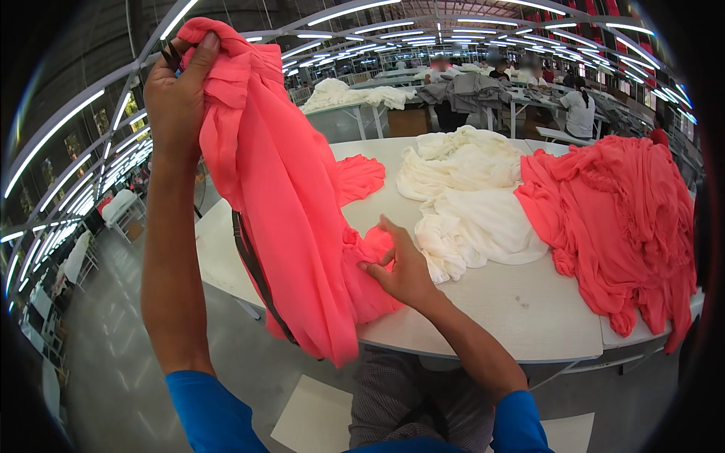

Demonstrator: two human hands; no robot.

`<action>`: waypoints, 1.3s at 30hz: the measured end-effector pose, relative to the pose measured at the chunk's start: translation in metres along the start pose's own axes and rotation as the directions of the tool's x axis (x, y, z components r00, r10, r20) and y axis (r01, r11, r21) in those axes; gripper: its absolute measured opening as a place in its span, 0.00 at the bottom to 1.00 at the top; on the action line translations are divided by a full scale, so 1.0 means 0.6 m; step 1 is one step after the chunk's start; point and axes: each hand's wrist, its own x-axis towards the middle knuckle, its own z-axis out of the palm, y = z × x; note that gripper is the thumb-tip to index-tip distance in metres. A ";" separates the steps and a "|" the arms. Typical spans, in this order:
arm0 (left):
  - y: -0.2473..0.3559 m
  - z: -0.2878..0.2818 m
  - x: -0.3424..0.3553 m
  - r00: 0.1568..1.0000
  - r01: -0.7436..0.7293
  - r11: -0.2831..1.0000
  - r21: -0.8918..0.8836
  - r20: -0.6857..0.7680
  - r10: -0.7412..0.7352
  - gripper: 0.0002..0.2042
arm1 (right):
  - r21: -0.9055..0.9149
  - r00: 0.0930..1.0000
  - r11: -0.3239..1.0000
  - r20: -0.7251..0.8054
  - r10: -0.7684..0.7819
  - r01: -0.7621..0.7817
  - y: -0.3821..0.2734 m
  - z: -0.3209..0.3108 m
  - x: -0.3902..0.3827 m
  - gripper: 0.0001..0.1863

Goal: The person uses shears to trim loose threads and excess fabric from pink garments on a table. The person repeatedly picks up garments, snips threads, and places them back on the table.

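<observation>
My left hand [181, 94] is raised high at the left, its fingers closed round the gathered top edge of a coral-pink garment [279, 189]. Dark pointed tips, perhaps of a small pair of thread snips [171, 57], stick out beside those fingers. The garment hangs down in long folds past the table's near left edge, with a dark strip [260, 279] along its left side. Lower down, over the table, my right hand [404, 268] pinches the garment between thumb and fingers. Part of the cloth lies on the tabletop behind.
A pale table [513, 309] stands before me. Cream-white garments [476, 204] lie heaped in its middle, and a large coral pile [612, 226] hangs over its right edge. Farther off are tables with white cloth [355, 94] and grey cloth [472, 90], and several people.
</observation>
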 end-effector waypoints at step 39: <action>-0.248 -0.261 0.271 0.950 0.064 0.366 0.928 -0.169 0.263 0.27 | 0.445 0.762 0.642 0.168 0.625 -0.624 0.089 -0.452 -0.164 0.14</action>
